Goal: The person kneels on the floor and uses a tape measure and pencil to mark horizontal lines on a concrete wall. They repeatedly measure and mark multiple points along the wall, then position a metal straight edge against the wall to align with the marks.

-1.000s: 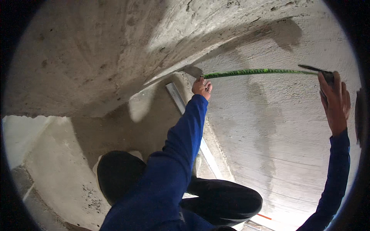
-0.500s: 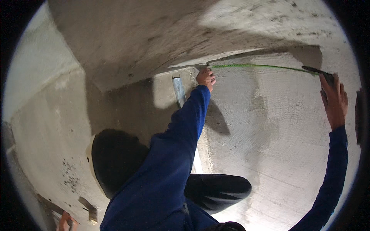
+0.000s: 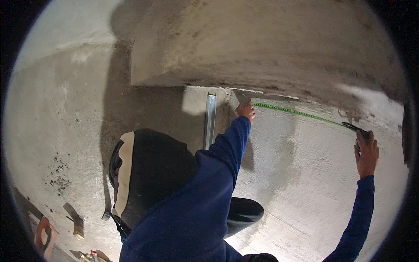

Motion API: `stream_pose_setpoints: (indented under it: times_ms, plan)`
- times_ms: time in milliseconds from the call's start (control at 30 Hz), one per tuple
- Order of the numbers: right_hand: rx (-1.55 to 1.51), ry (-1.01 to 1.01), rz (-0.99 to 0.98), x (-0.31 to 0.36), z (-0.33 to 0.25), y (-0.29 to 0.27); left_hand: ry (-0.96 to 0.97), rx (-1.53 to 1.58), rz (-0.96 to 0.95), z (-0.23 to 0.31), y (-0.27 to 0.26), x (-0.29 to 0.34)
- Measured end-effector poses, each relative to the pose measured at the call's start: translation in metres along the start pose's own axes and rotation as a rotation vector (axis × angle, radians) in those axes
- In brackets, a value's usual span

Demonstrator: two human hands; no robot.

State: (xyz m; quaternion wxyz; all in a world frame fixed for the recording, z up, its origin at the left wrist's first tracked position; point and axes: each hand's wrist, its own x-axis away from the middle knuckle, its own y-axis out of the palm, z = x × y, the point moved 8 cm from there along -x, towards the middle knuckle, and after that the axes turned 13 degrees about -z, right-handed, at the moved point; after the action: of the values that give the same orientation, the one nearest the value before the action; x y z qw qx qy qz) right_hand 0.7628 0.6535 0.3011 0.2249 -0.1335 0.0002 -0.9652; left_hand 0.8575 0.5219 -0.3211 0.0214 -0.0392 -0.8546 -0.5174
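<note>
A green tape measure (image 3: 301,113) is stretched along the wall between my two hands, just below the overhanging concrete edge. Fingers closed, my left hand (image 3: 245,111) grips the tape's end at the corner near the metal channel. On the right, my right hand (image 3: 367,155) is wrapped round the tape's dark case, which the fingers partly hide. A narrow black piece (image 3: 350,126) juts from that hand along the blade; its kind I cannot make out. The grey metal channel (image 3: 210,120) stands upright to the left of my left hand.
Concrete overhangs (image 3: 262,48) above both hands. Beside my left arm is a black rounded thing with a cream edge (image 3: 126,170). A bent black-clad knee (image 3: 246,214) shows below. At lower left lie an orange-brown handle (image 3: 43,236), a small brush-like tool (image 3: 77,227) and a red-tipped tool (image 3: 94,255).
The view has shifted, bringing more of the lower-left tools and metal channel into sight. Both hands sit lower in the picture, the right further left; the tape stays stretched between them.
</note>
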Motion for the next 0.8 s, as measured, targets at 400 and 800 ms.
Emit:
stream_pose_setpoints:
  times_ms: [400,800]
  plan:
    - [0.012,-0.027,0.029,-0.023,0.013,0.001,0.191,-0.315,0.366,0.011,0.001,-0.017]
    - [0.037,0.091,-0.05,-0.017,0.007,0.027,-0.56,-2.424,0.186,0.022,0.041,-0.023]
